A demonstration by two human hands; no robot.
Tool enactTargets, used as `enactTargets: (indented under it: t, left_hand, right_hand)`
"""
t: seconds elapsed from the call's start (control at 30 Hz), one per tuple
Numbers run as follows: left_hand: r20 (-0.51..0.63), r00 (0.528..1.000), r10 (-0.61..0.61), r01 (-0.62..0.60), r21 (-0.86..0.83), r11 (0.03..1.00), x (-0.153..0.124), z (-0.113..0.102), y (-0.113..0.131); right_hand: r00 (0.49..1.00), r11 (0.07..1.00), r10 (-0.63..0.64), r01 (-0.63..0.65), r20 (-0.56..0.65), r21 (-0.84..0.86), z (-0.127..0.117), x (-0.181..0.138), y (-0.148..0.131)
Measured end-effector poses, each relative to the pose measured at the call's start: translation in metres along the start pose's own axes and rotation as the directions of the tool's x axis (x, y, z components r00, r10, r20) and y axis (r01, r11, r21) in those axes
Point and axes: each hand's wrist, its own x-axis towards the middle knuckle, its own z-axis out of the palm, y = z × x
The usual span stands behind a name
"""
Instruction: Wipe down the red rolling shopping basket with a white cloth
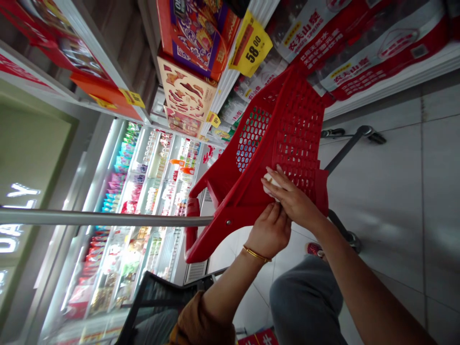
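Note:
A red plastic shopping cart with perforated sides is in front of me, and the whole view is tilted sideways. My right hand presses a crumpled white cloth or tissue against the cart's solid side panel, fingers long and close together over it. Directly beside it, my left hand, with a gold bracelet at the wrist, has its fingers curled and its tips touching the right hand. What lies under the left fingers is hidden. The cart's handle end points to the left.
Shelves with packs of bottled water and boxed goods border the cart. A metal pole reaches in from the left to the cart. Behind are lit display shelves. A black chair stands at lower left, near my knee.

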Motion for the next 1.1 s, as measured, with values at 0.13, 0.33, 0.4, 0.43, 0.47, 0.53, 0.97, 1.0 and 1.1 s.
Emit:
enactTargets:
  t: [0.13,0.33,0.4,0.43,0.47,0.53,0.97,1.0,1.1]
  left_hand:
    - [-0.123,0.987,-0.103,0.102,-0.013,0.995,0.003,-0.033,-0.001]
    - [-0.296,0.771,-0.563,0.613,0.109,0.782,0.022,-0.065,-0.01]
    - [-0.27,0.705,-0.656,0.7,0.121,0.703,0.027,-0.061,-0.014]
    - [-0.24,0.677,-0.696,0.732,0.12,0.671,0.029,-0.058,-0.016]
    - [-0.212,0.657,-0.723,0.752,0.117,0.649,0.03,-0.055,-0.017]
    - [-0.186,0.638,-0.747,0.769,0.101,0.631,0.029,-0.049,-0.02]
    - [-0.319,0.692,-0.647,0.709,0.135,0.692,0.012,-0.044,-0.022]
    - [-0.326,0.688,-0.648,0.711,0.127,0.692,0.012,-0.044,-0.02]
    - [-0.339,0.675,-0.656,0.716,0.087,0.692,0.009,-0.046,-0.017]
  right_hand:
    - [1.0,0.999,0.022,-0.022,0.001,0.027,0.001,-0.002,-0.004]
    - [1.0,1.0,0.022,-0.022,0.005,-0.021,0.003,-0.006,-0.008]
    - [1.0,0.999,0.026,-0.025,0.01,-0.03,0.004,-0.008,-0.009]
    - [1.0,0.999,0.028,-0.028,0.013,-0.033,0.004,-0.008,-0.01]
    - [0.999,0.999,0.03,-0.03,0.014,-0.034,0.005,-0.009,-0.011]
    - [1.0,0.999,0.026,-0.026,0.011,-0.033,0.006,-0.009,-0.012]
    - [0.962,0.995,-0.081,0.06,-0.263,-0.085,0.049,0.001,-0.037]
    - [0.963,0.993,-0.101,0.08,-0.251,-0.09,0.053,0.002,-0.037]
    - [0.968,0.987,-0.122,0.095,-0.219,-0.13,0.06,0.004,-0.035]
